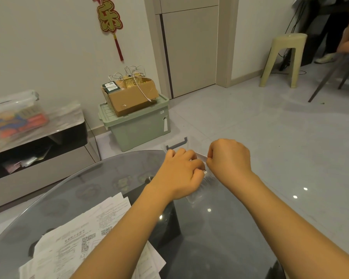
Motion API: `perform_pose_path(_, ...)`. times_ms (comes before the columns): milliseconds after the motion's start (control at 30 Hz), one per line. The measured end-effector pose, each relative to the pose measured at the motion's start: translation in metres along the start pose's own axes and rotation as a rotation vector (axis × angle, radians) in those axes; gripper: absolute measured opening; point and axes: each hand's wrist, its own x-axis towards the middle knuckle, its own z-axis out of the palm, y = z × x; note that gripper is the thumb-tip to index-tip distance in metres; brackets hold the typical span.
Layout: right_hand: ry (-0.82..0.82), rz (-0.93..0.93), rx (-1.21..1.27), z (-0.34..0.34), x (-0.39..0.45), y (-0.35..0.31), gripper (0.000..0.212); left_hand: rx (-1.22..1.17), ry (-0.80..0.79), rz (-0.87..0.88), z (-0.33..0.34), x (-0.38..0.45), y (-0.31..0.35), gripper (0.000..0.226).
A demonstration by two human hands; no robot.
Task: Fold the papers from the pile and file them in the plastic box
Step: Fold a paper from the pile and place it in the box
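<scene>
Round smoked-glass table [73, 198] fills the lower frame, pale tiled floor behind. Paper pile [85, 240] sits lower left on the glass, partly under the left forearm. Clear plastic box [197, 190] at frame centre, near the table's far edge — hard to make out, mostly transparent. Left hand [179, 174] fingers curled, gripping the box's near-left side. Right hand [229, 158] fingers curled, thumb and forefinger pinching its rim. Hands almost touch. Green storage bin [137, 125] with a cardboard box [130, 95] on top — upper centre, against the wall.
</scene>
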Motion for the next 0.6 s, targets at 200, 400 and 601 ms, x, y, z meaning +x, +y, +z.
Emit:
perform_pose_path(200,-0.087,0.059,-0.124,-0.002,0.005,-0.003,0.028,-0.061,0.023,0.004,0.002,0.0,0.001,0.073)
perform_pose_path(400,-0.146,0.025,0.057,0.003,0.009,0.003,0.02,-0.043,-0.009,-0.011,0.0,0.002,0.003,0.078)
perform_pose_path(601,-0.196,0.058,0.355,-0.009,0.007,0.013,0.011,0.067,-0.157,-0.048,-0.006,0.01,0.004,0.066)
